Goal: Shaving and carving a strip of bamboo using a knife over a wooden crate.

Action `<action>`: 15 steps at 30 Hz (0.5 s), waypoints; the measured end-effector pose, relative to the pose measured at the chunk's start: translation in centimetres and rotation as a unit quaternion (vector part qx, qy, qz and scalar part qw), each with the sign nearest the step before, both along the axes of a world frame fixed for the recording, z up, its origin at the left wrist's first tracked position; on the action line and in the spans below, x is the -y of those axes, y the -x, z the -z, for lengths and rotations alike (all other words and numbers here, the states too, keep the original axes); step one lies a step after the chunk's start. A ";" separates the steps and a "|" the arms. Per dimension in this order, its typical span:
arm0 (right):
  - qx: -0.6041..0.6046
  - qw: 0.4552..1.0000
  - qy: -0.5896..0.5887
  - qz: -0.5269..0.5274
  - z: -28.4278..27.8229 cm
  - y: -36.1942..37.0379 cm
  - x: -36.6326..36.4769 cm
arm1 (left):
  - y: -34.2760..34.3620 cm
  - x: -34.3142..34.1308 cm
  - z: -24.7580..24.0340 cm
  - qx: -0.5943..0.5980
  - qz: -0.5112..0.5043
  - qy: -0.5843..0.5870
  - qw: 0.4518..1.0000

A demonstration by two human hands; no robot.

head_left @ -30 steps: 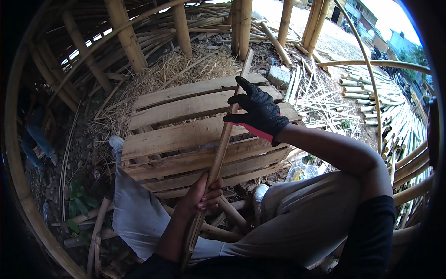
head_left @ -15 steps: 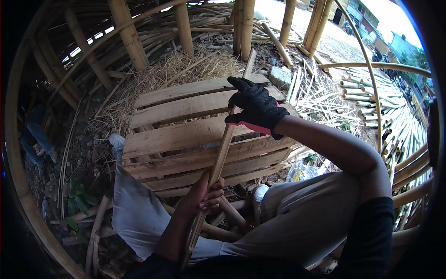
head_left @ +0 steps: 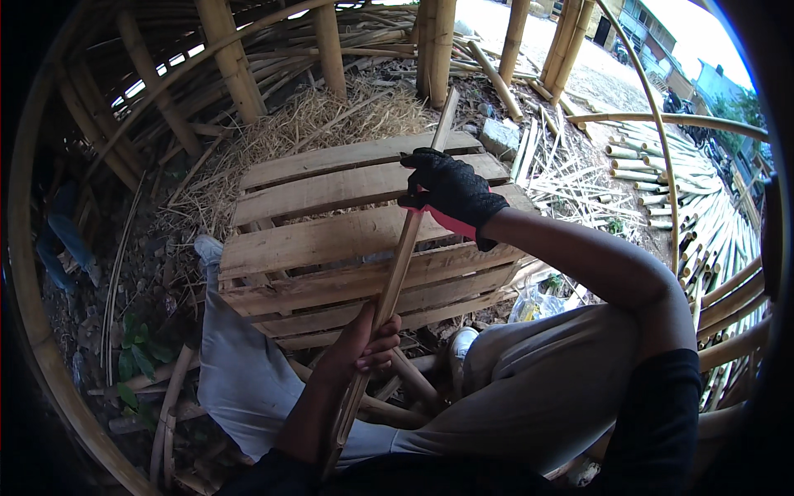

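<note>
A long split bamboo strip slants from my lap up over a slatted wooden pallet. Lower on the strip is my bare left hand, its fingers wrapped around it. Higher up, my right hand, in a black glove with a pink-red palm side, closes on the same strip. Its grip is partly hidden by the back of the glove. The strip's far end sticks out beyond the gloved fingers, past the pallet's far edge.
Dry shavings heap behind the pallet. A grey stone block lies at its far right corner. Cut bamboo poles are stacked at the right. Upright bamboo posts stand beyond. A clear plastic bag lies near my knee.
My gloved right hand has shifted slightly, and its raised fingers have come down closer to the strip. My left hand keeps its hold at the same place.
</note>
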State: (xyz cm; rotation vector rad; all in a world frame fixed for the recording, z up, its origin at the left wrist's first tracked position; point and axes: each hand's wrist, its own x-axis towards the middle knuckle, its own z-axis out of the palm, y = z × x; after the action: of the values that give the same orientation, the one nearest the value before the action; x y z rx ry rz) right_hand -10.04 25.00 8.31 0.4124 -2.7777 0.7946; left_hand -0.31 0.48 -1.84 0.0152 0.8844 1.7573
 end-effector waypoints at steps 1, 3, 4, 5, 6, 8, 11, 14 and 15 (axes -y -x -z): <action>0.005 0.998 0.051 0.026 0.0 -0.2 0.3 | 0.0 0.0 0.0 -0.003 0.000 0.001 1.000; -0.012 0.999 0.039 0.023 0.0 -0.4 0.8 | 0.0 0.2 0.0 -0.005 -0.002 0.003 1.000; -0.030 0.999 0.026 0.025 0.0 -0.6 0.8 | 0.0 0.1 -0.1 -0.002 0.000 0.001 1.000; -0.030 0.999 0.026 0.026 0.2 -0.4 0.6 | 0.0 0.1 -0.1 0.001 0.002 -0.002 1.000; -0.003 0.999 0.048 0.013 0.5 0.1 0.3 | 0.0 0.0 -0.2 0.001 0.003 -0.002 1.000; 0.024 0.997 0.071 -0.003 0.6 0.7 0.0 | -0.1 0.0 -0.4 -0.009 -0.002 0.014 1.000; 0.031 0.999 0.034 -0.018 0.5 1.2 -0.7 | -0.1 -0.2 -0.6 -0.004 -0.003 0.014 1.000; -0.024 0.994 -0.078 -0.070 0.0 1.5 -0.9 | -0.2 -0.2 -1.1 -0.012 -0.007 0.034 0.999; 0.001 0.995 -0.058 -0.076 -0.3 1.5 -0.9 | -0.3 -0.1 -1.2 -0.013 -0.009 0.036 0.999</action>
State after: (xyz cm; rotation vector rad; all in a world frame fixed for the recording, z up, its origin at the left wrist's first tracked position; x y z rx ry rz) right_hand -11.50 25.86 8.60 0.6520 -2.8296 0.6657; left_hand -0.02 0.58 -0.67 -0.0173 0.9681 1.7454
